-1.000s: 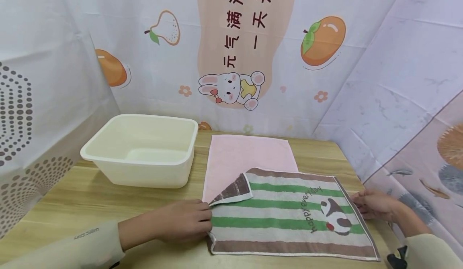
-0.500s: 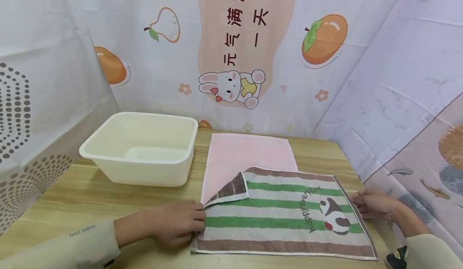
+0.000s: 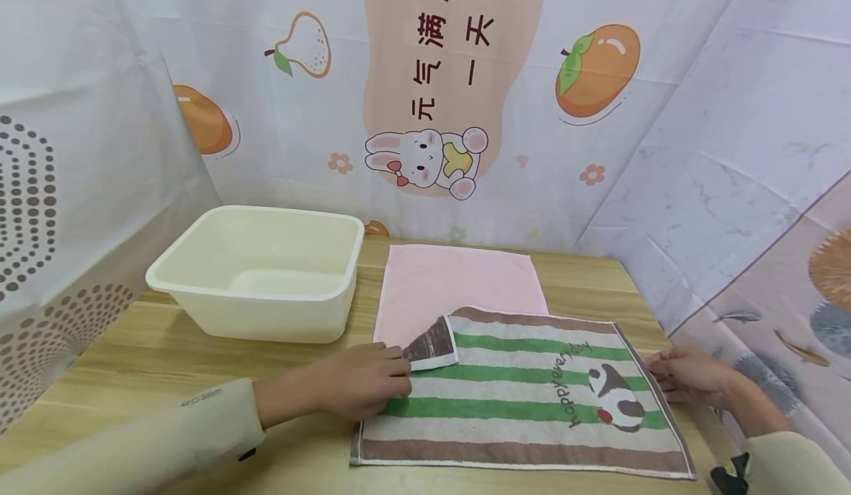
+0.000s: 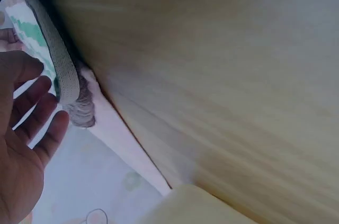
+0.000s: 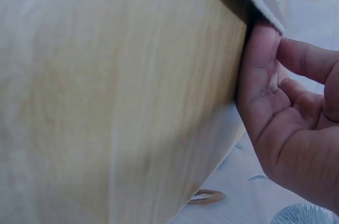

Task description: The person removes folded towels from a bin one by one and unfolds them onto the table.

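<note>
A striped hand towel in green, white and brown, with a panda print, is spread on the table over a pink towel. Its far left corner is folded over, showing the brown underside. By that fold, my left hand overlaps the striped towel's left edge. In the left wrist view its fingers are loosely bent and apart, beside the towel's edge. My right hand pinches the right edge; in the right wrist view the fingertips go under the towel's border, with the thumb close to them.
A cream plastic basin stands at the back left of the wooden table. Printed cloth hangings enclose the back and both sides. A small black object shows by the right cuff.
My left hand first drew the striped towel's near left corner leftward and flat, then left it and moved up and right to the folded corner. The right hand has stayed put.
</note>
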### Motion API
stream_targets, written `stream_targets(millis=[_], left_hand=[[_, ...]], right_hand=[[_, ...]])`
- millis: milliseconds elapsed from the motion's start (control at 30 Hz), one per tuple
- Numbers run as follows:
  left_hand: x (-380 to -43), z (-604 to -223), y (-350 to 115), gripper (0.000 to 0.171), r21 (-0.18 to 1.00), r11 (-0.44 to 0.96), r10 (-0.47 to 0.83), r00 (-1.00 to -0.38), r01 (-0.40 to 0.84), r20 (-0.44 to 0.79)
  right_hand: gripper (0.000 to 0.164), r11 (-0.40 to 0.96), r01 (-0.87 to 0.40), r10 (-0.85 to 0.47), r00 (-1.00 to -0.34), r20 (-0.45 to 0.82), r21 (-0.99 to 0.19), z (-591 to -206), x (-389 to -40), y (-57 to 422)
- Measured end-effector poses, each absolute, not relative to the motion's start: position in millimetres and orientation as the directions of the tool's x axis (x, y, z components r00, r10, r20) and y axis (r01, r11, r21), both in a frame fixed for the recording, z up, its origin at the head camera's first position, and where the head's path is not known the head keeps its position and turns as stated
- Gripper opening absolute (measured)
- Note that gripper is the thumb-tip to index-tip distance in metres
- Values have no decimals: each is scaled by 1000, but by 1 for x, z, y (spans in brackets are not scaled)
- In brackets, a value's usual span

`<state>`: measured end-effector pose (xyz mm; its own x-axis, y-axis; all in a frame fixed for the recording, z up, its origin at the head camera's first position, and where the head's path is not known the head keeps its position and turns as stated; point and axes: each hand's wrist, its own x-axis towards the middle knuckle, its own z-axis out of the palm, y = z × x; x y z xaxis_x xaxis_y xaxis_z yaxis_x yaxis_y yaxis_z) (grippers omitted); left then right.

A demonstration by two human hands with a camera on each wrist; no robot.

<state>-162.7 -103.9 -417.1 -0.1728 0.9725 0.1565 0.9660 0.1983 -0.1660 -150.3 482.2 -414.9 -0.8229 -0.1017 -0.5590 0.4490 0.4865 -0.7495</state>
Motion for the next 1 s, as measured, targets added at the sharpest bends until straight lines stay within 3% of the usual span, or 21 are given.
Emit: stream_targets(millis=[167,300,567,867,1000], left_hand=[[-172,-415,-88,10,-196,265,960,-241,944,140],[-179,-413,-80,17,-177,339,939,-320,924,124],[-189,-410,-74,33,-20,398,913,-393,917,108],[-195,-413,-88,39,200,502,825,-536,841,180],[-195,-417,-96,43,338,564,742,-642,753,194]], right_hand=[[26,498,457,-79,-823,-563,-737,-416,-151,482],[26,503,471,-43,-823,-566,-725,-418,-153,481],[26,491,459,-95,-817,-569,-741,-419,-154,484],[26,481,453,-118,-815,-567,-751,-417,-154,486],[26,478,451,-122,-816,-566,-754,-416,-152,486]])
